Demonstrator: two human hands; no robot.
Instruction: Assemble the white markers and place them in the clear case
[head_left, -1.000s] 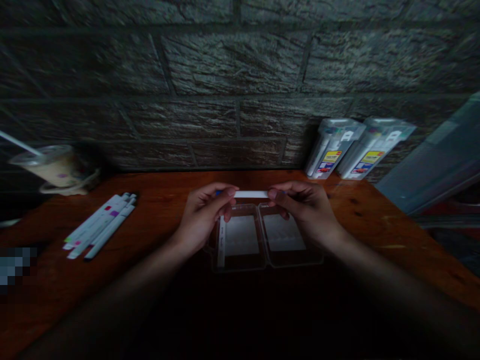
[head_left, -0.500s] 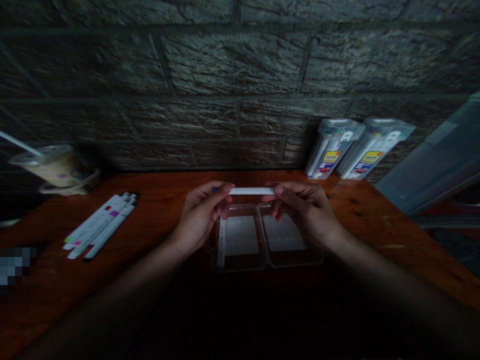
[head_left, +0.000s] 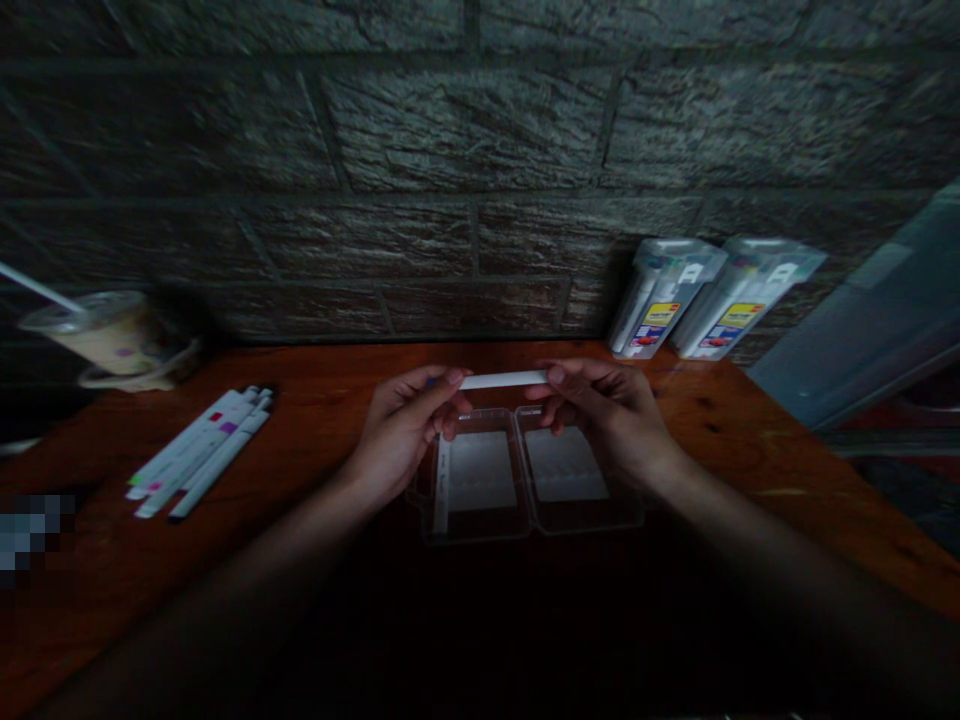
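A white marker point(head_left: 504, 380) is held level in the air between both hands. My left hand point(head_left: 409, 420) pinches its left end, where a bit of blue shows by the fingers. The right end sits between the thumb and fingers of my right hand point(head_left: 611, 410). Below the hands an open clear plastic case point(head_left: 534, 522) lies flat on the table, its two halves side by side. Pale sheets show in both halves, and another white marker point(head_left: 442, 490) lies along the left side of the left half.
Several white markers point(head_left: 199, 455) lie in a pile on the wooden table point(head_left: 322, 385) at left. Behind them stands a plastic cup point(head_left: 105, 335) with a straw. Two clear marker cases point(head_left: 652, 300) stand upright at back right, against the brick wall point(head_left: 472, 130).
The marker has tilted slightly, its right end rising a little with my right hand. Both hands keep their hold, and the other things stay in place.
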